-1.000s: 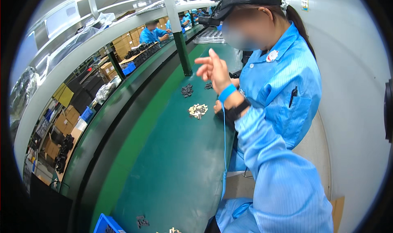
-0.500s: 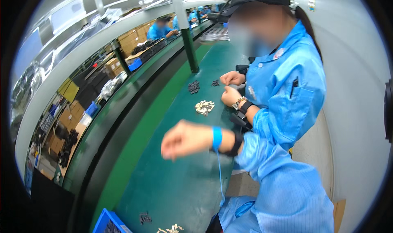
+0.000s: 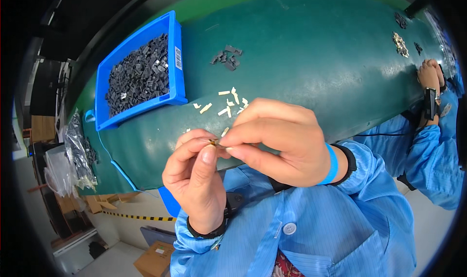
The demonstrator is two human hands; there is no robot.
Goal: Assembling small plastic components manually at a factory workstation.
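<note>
My left hand (image 3: 194,172) pinches a small brass-coloured part (image 3: 212,142) between thumb and forefinger. From the other side my right hand (image 3: 287,143) closes its thumb and forefinger at the same spot; what exactly sits in that pinch is too small and covered to make out. Just beyond my fingers, loose cream-coloured strips (image 3: 206,108) are scattered over the green table (image 3: 301,48). Farther back lies a small heap of dark grey plastic pieces (image 3: 227,58). A blue bin (image 3: 178,80) at the left is filled with many similar dark pieces (image 3: 138,77).
A blue coiled cord (image 3: 121,174) crosses the table's near left edge, beside a clear plastic bag (image 3: 77,153). At the far right are a co-worker's hands (image 3: 430,76) and small piles of parts (image 3: 400,44). A cardboard box (image 3: 154,261) stands on the floor.
The view has swung down and left from the co-worker to the blue bin. My right hand, earlier raised over the table, now meets my left hand at the small part.
</note>
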